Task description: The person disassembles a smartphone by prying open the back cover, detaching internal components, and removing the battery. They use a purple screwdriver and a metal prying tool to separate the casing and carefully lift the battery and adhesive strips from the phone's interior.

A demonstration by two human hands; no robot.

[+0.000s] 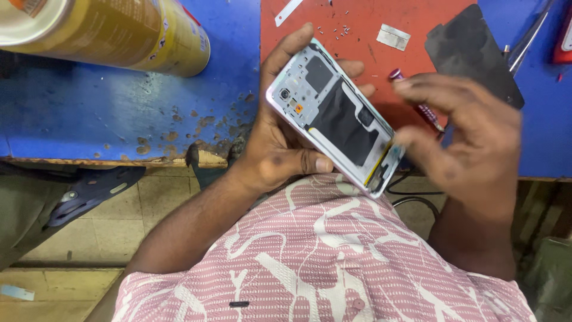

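The left hand (280, 143) holds an open phone (336, 116) up over the near edge of the worktop (119, 113), its fingers wrapped round the sides so the bare inside faces up. The right hand (471, 143) is blurry; its fingers pinch the phone's near right end. A screwdriver (417, 101) and tiny screws (336, 30) lie on the red mat (357, 53) behind, close to reach. A gold can (119, 33) lies far left

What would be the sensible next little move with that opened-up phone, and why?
Probably steady the opened phone in the left hand and let the right hand work its lower end. Its back is off, the insides face up, and the right fingertips already touch that corner. The removed black cover lies on the red mat.
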